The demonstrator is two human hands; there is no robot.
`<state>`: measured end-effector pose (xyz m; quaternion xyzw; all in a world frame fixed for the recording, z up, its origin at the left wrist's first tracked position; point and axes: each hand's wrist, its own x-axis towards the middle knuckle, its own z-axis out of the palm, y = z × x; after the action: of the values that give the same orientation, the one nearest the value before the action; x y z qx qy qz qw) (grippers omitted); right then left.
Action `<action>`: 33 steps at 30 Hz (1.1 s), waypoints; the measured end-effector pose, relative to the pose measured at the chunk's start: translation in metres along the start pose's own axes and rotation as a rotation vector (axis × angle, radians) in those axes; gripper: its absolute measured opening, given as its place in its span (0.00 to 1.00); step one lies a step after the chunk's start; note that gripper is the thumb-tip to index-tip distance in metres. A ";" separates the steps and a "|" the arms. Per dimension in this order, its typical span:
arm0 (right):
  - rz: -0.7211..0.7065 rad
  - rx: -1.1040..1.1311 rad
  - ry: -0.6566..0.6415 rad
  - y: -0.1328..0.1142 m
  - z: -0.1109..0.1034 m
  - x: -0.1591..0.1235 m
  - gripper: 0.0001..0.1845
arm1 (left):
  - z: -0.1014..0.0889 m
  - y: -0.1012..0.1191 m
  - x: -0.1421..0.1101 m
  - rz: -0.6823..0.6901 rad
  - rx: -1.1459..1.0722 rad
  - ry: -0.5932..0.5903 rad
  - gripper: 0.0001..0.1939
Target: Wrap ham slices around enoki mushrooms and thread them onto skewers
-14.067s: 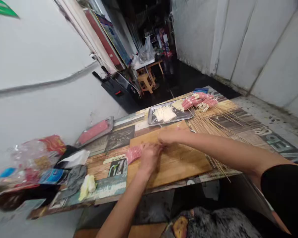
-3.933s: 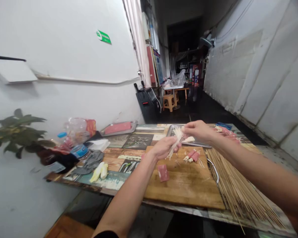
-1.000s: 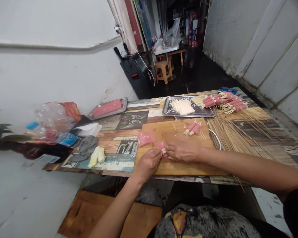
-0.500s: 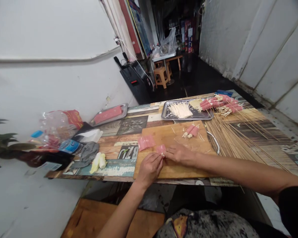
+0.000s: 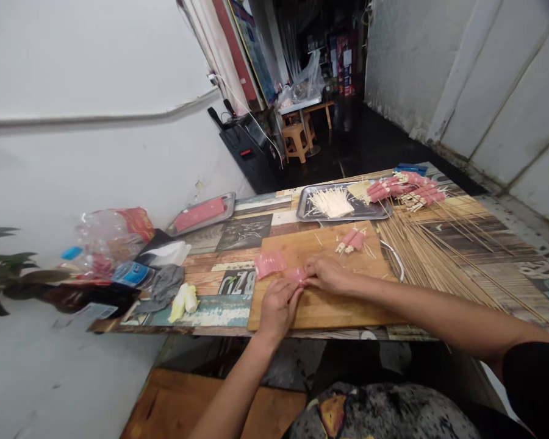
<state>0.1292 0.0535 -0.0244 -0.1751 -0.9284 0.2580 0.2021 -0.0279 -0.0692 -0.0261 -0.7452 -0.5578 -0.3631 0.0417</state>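
Observation:
On the wooden cutting board point(image 5: 329, 311), my left hand point(image 5: 277, 305) and my right hand point(image 5: 327, 274) meet over a thin pink meat slice point(image 5: 294, 274). The fingertips of both hands are closed on its near edge, where it curls; what is inside the fold is mostly hidden. Just left of it lies a flat stack of pink meat slices point(image 5: 269, 263). Two finished meat rolls point(image 5: 351, 240) with pale enoki ends rest at the board's far right, among loose enoki strands.
Behind the board, a metal tray point(image 5: 302, 213) holds enoki mushrooms point(image 5: 332, 202). Skewered meat rolls point(image 5: 405, 188) are piled at its right, with many bamboo skewers point(image 5: 430, 256) nearby. Another tray point(image 5: 231, 207) with meat, a grey cloth point(image 5: 165, 286) and cabbage pieces point(image 5: 183, 302) lie left.
My right hand has shifted slightly, its fingers now more upright against the meat's edge. The near edge of the slice looks more folded over. The view has moved a little.

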 end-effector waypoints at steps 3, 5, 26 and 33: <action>0.010 0.021 0.003 -0.002 -0.001 0.000 0.08 | 0.004 -0.002 -0.001 -0.116 -0.089 0.066 0.06; 0.015 0.013 0.011 -0.003 -0.002 0.000 0.07 | 0.003 -0.005 0.001 -0.184 -0.162 0.039 0.05; -0.135 -0.139 0.019 -0.013 -0.004 -0.008 0.10 | -0.006 -0.014 0.019 -0.243 -0.255 -0.166 0.06; 0.163 0.153 -0.138 -0.009 -0.018 0.009 0.07 | -0.004 -0.017 0.019 -0.294 -0.214 -0.185 0.05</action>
<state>0.1280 0.0580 -0.0029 -0.2160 -0.9004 0.3551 0.1287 -0.0422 -0.0495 -0.0172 -0.6859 -0.6205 -0.3525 -0.1424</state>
